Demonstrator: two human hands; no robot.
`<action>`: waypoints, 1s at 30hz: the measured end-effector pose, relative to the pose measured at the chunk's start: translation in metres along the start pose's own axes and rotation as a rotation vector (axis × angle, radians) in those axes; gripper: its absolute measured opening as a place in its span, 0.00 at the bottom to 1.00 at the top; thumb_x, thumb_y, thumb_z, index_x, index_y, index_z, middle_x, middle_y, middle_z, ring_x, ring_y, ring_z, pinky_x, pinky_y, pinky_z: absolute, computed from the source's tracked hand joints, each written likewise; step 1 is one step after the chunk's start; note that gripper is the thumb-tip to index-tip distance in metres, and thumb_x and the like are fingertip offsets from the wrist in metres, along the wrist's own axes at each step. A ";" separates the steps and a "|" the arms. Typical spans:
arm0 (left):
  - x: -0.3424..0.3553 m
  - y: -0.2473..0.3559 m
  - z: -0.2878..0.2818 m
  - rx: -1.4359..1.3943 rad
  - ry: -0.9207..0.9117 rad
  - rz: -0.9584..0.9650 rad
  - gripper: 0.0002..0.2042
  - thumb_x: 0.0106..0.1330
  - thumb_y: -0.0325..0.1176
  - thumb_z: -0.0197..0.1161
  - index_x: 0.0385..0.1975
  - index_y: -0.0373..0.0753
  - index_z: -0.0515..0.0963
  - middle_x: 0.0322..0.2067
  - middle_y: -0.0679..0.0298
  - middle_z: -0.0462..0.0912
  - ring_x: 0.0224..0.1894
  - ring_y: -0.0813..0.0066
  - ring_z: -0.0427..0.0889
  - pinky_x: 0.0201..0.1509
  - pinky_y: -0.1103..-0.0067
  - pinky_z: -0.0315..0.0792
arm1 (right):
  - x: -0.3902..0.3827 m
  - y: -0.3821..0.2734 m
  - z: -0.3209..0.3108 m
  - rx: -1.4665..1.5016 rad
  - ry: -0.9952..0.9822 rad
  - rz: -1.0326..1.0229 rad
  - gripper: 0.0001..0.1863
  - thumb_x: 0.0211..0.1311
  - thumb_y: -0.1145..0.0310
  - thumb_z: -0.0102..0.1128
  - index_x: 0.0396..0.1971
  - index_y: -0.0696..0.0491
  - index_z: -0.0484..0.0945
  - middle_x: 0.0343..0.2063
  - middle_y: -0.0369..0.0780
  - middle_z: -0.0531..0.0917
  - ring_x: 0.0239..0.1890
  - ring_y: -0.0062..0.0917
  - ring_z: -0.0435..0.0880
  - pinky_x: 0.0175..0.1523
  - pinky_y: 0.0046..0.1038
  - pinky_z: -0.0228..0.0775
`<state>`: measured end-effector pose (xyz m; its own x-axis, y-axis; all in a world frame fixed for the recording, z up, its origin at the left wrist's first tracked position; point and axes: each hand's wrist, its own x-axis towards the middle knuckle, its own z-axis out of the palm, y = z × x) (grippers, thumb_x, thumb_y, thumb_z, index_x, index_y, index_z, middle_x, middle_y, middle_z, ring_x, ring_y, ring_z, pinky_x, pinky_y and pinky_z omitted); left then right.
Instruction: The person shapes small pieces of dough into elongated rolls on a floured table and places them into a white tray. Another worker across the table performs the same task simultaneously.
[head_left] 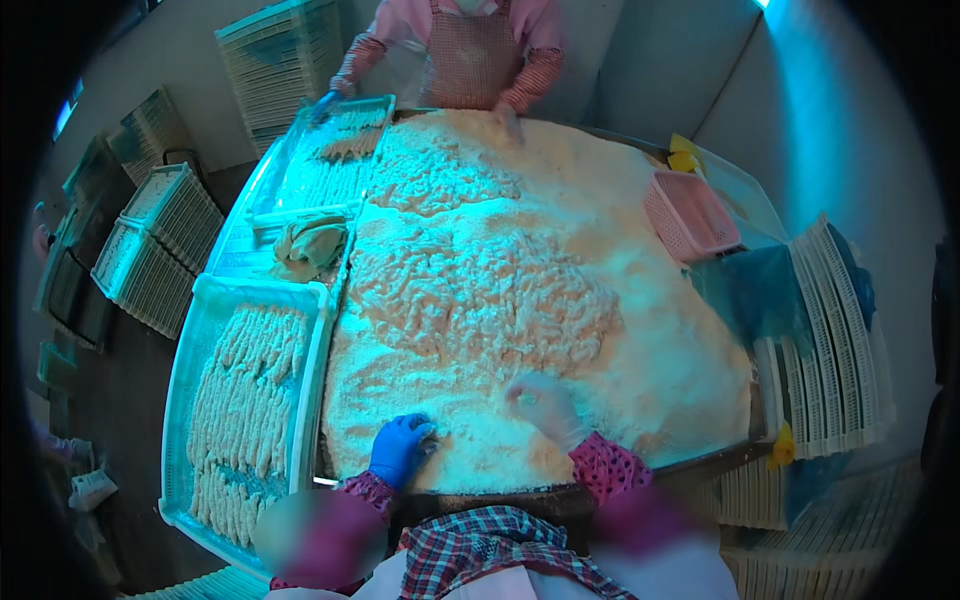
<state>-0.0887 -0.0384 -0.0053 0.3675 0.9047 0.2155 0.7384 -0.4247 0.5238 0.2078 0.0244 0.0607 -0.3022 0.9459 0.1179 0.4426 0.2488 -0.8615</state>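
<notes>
My left hand (pixel 400 448), in a blue glove, is low over the near left part of a wide bed of pale crumbs (pixel 670 370). Its fingers are curled in, and what they may hold is too small to make out. Farther right, my right hand (pixel 546 408), in a whitish glove, is at the near edge of a heap of pale, soft strips (pixel 480 300); blur hides how its fingers lie. Left of my left hand, a light blue tray (pixel 312 400) contains rows of crumb-coated strips (pixel 245 390).
Across the table a co-worker (pixel 465 55) reaches over another tray (pixel 260 217) of strips. A crumpled cloth (pixel 308 245) lies between the trays. A pink basket (pixel 690 215) is at the far right, near stacked white trays (pixel 830 340). More stacked trays (pixel 165 250) stand left.
</notes>
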 end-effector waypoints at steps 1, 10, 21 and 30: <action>0.004 0.005 -0.002 -0.002 -0.008 0.034 0.11 0.51 0.32 0.65 0.35 0.45 0.77 0.37 0.61 0.79 0.39 0.58 0.76 0.40 0.69 0.72 | -0.021 0.008 -0.001 -0.235 -0.206 -0.064 0.11 0.51 0.68 0.63 0.33 0.55 0.76 0.28 0.39 0.79 0.33 0.23 0.79 0.40 0.25 0.70; 0.039 0.008 -0.004 -0.146 -0.311 -0.170 0.19 0.52 0.39 0.67 0.44 0.42 0.76 0.37 0.56 0.78 0.40 0.57 0.77 0.42 0.67 0.72 | -0.059 -0.004 0.035 -0.642 0.101 -0.044 0.17 0.54 0.67 0.61 0.43 0.57 0.73 0.36 0.44 0.78 0.41 0.27 0.78 0.46 0.28 0.69; 0.036 -0.007 0.025 -0.257 -0.071 0.000 0.17 0.54 0.32 0.62 0.46 0.46 0.75 0.37 0.61 0.79 0.37 0.56 0.77 0.40 0.68 0.73 | -0.051 -0.011 0.019 -0.461 0.094 -0.072 0.10 0.47 0.70 0.61 0.33 0.52 0.78 0.33 0.41 0.79 0.40 0.34 0.78 0.45 0.33 0.70; 0.031 -0.004 0.025 -1.344 0.215 -0.529 0.10 0.61 0.30 0.62 0.40 0.37 0.72 0.39 0.64 0.77 0.41 0.78 0.75 0.44 0.81 0.71 | -0.050 -0.001 0.044 -0.312 -0.069 0.094 0.15 0.53 0.67 0.62 0.41 0.53 0.78 0.38 0.37 0.81 0.40 0.29 0.79 0.45 0.30 0.71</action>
<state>-0.0660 -0.0095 -0.0209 0.0477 0.9807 -0.1894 -0.3604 0.1937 0.9125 0.1855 -0.0326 0.0342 -0.2999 0.9540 0.0022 0.7051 0.2232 -0.6730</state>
